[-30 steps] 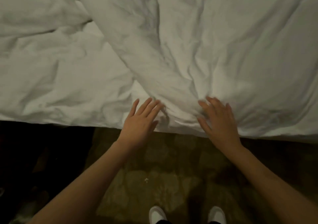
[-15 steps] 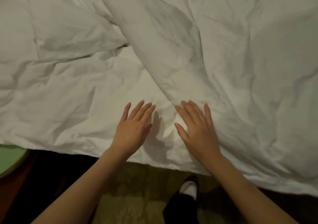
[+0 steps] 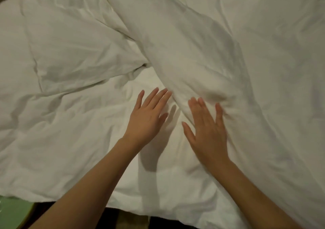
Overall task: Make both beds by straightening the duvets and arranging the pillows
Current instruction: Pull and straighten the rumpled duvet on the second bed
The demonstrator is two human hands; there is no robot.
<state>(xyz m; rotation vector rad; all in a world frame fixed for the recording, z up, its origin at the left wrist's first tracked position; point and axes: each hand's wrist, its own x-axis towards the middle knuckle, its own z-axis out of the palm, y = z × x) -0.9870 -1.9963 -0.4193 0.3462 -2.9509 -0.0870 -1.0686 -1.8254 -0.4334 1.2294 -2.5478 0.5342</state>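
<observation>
A white, wrinkled duvet (image 3: pixel 73 137) covers almost the whole view. A thick fold of the duvet (image 3: pixel 179 52) runs diagonally from the top centre down to my hands. My left hand (image 3: pixel 147 117) lies flat on the duvet just left of the fold, fingers spread, holding nothing. My right hand (image 3: pixel 207 128) presses flat on the lower end of the fold, fingers apart, slightly blurred. Both bare forearms reach in from the bottom edge. No pillow can be told apart from the bedding.
The near edge of the bed (image 3: pixel 158 213) runs along the bottom, with dark floor below it. A pale green object (image 3: pixel 12 213) sits at the bottom left corner.
Both hands have slid farther onto the bed, away from its near edge and up along the fold. The view has moved forward, so the floor and my shoes are out of sight.
</observation>
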